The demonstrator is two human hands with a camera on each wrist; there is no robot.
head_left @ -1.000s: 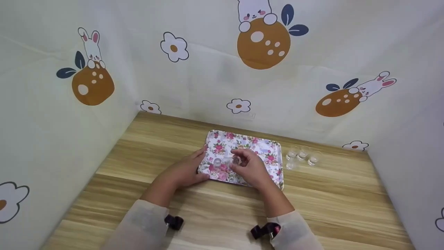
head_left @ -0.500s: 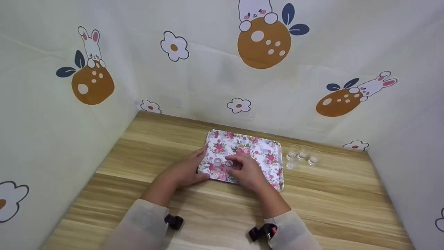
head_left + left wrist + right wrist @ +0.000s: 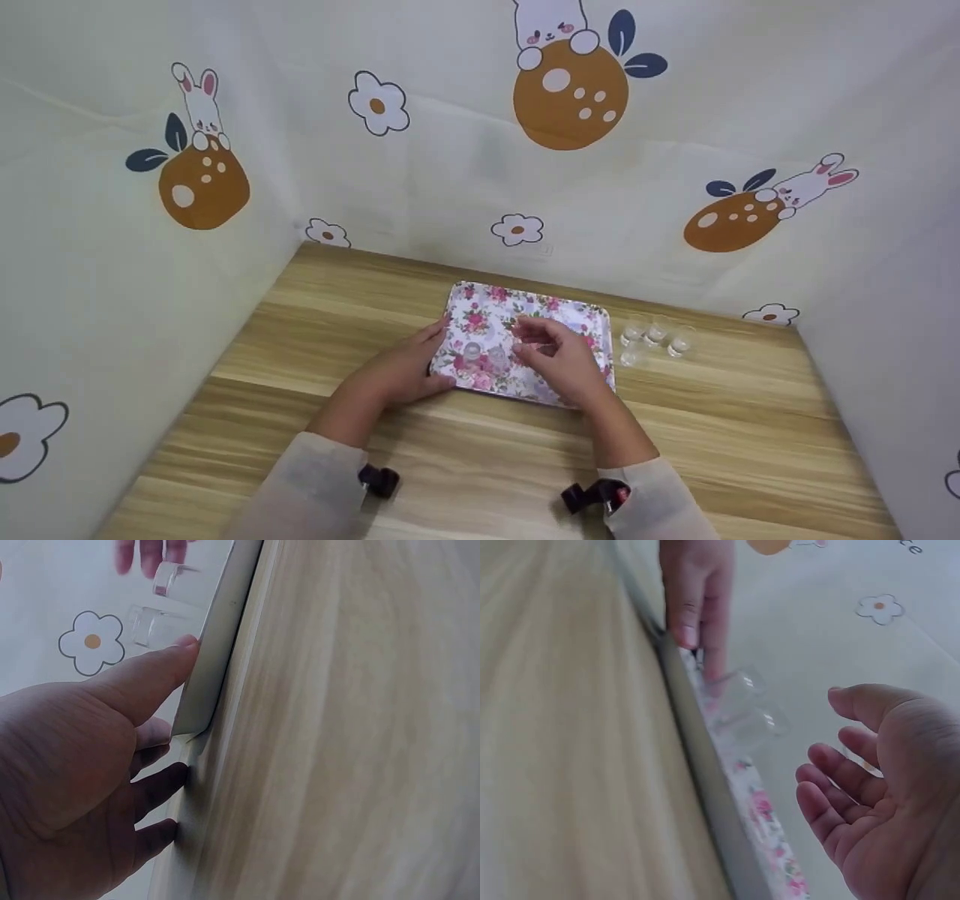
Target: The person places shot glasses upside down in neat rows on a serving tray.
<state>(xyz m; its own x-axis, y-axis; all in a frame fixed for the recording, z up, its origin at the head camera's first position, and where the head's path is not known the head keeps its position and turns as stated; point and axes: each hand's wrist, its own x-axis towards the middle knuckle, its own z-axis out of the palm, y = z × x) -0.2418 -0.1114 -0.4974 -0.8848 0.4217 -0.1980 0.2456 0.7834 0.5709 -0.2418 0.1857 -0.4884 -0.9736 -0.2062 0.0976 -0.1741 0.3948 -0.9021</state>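
A tray with a pink rose pattern lies on the wooden table. My left hand holds its near left corner, the thumb against the near rim and the other fingers along the left side. Two small clear shot glasses stand side by side on the tray's left part, and both show in the left wrist view, where one shot glass is near my thumb. To their right, my right hand hovers over the tray with fingers loosely bent and nothing between them.
Right of the tray, several more clear shot glasses stand grouped on the table. A pale cloth wall printed with rabbits, oranges and flowers rises behind the table and on both sides.
My right hand has let go of the second shot glass, now beside the first on the tray, and has drawn back to the right. My left hand stays at the corner.
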